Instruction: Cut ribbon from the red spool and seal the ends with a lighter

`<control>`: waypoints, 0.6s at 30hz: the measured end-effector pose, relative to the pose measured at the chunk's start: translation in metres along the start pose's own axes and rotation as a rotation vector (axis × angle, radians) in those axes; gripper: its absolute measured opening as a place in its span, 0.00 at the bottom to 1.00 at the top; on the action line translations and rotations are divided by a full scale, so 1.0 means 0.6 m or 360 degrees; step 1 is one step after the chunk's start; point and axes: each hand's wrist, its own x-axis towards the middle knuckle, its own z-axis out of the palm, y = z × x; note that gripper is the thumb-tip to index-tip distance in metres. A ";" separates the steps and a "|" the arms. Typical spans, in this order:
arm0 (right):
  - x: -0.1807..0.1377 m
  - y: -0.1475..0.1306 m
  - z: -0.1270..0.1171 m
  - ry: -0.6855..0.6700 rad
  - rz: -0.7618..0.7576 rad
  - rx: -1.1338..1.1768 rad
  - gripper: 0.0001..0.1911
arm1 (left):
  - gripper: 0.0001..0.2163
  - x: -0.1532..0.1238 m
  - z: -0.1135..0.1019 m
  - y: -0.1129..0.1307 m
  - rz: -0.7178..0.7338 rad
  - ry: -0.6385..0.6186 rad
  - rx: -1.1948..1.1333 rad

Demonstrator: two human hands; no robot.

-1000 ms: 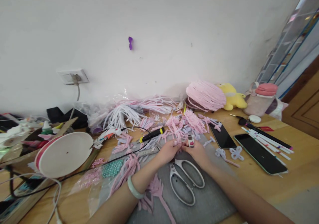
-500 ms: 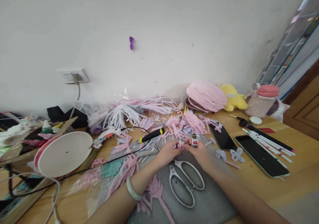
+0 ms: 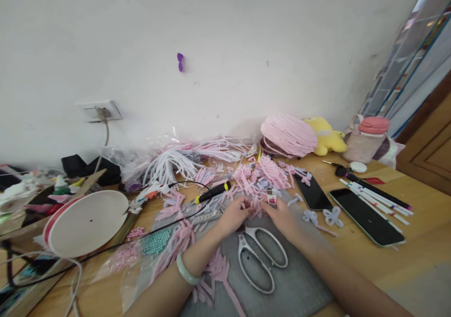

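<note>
My left hand (image 3: 235, 216) and my right hand (image 3: 282, 215) meet over a grey mat (image 3: 299, 284), fingers pinched together on a small pink chenille-stem piece (image 3: 254, 207) between them. My right hand also grips a small lighter (image 3: 271, 198) with a red mark. A jade bangle (image 3: 183, 269) sits on my left wrist. White-handled scissors (image 3: 259, 258) lie on the mat just below both hands. Heaps of cut pink stems (image 3: 260, 173) lie just beyond my fingers.
A white round spool (image 3: 84, 223) and a glue gun (image 3: 148, 195) with its cable are at left. Two phones (image 3: 366, 216) and pens (image 3: 377, 196) lie at right. A pink stem bundle (image 3: 289, 134), a yellow plush toy (image 3: 327, 136) and a bottle (image 3: 366, 141) stand by the wall.
Both hands stay together over the mat, fingers shifting slightly on the pink piece; the lighter has tipped a little in my right hand. The view has drifted slightly.
</note>
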 end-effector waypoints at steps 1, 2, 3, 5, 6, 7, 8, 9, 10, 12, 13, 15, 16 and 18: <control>0.001 0.001 0.000 -0.0002 0.0042 0.0045 0.10 | 0.03 0.000 -0.001 0.000 0.0003 -0.0009 0.0005; 0.002 0.003 0.000 -0.0010 0.0092 0.0103 0.11 | 0.04 0.000 -0.002 0.001 0.0000 -0.0024 0.0002; 0.003 0.004 0.000 -0.0012 0.0140 0.0169 0.11 | 0.05 0.000 -0.004 0.003 -0.0004 -0.0033 -0.0003; 0.006 0.006 0.000 -0.0003 0.0205 0.0297 0.11 | 0.06 -0.002 -0.007 0.007 0.0012 -0.0025 0.0001; 0.008 0.006 -0.001 0.0004 0.0223 0.0351 0.11 | 0.06 -0.002 -0.009 0.010 0.0037 -0.0003 0.0022; 0.009 0.006 -0.002 0.0010 0.0232 0.0400 0.11 | 0.06 -0.003 -0.011 0.013 0.0070 0.0035 0.0059; 0.010 0.005 -0.002 0.0009 0.0236 0.0445 0.12 | 0.06 -0.003 -0.013 0.016 0.0113 0.0082 0.0111; 0.010 0.004 -0.003 0.0004 0.0238 0.0484 0.13 | 0.06 -0.004 -0.015 0.018 0.0159 0.0132 0.0175; 0.010 0.003 -0.004 -0.0013 0.0245 0.0520 0.14 | 0.06 -0.005 -0.017 0.020 0.0200 0.0188 0.0241; 0.008 -0.001 -0.004 -0.0056 0.0267 0.0575 0.16 | 0.05 -0.007 -0.021 0.023 0.0262 0.0287 0.0320; 0.006 -0.003 -0.003 -0.0074 0.0276 0.0603 0.17 | 0.05 -0.008 -0.022 0.024 0.0273 0.0300 0.0304; 0.003 -0.009 -0.003 -0.0108 0.0282 0.0688 0.18 | 0.06 -0.010 -0.024 0.024 0.0248 0.0247 0.0190; 0.002 -0.013 -0.003 -0.0126 0.0282 0.0747 0.18 | 0.07 -0.010 -0.024 0.024 0.0235 0.0211 0.0130; 0.001 -0.020 -0.006 -0.0177 0.0318 0.0888 0.18 | 0.07 -0.011 -0.022 0.024 0.0242 0.0191 0.0069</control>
